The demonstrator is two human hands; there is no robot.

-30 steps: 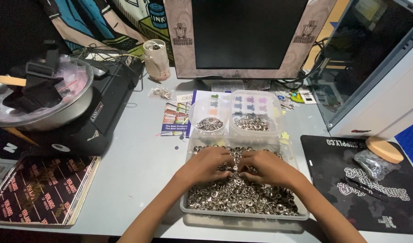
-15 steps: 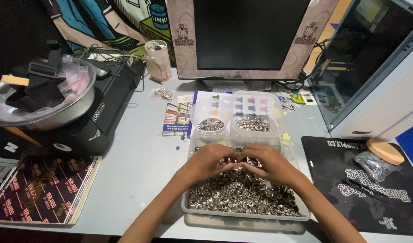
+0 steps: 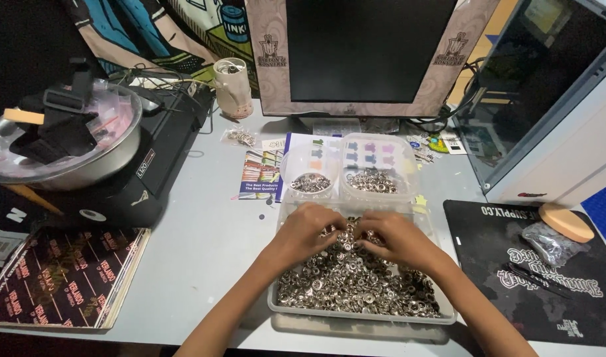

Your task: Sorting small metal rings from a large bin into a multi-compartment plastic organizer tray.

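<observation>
Both hands work in a clear rectangular plastic tray heaped with small silver metal snap rings. The left hand and right hand lie palm-down on the far end of the heap, fingertips curled together into the rings where the two hands meet; whether any ring is pinched cannot be told. Just beyond the fingertips stand two small clear tubs holding more rings. A black mat lies outside the right wrist.
</observation>
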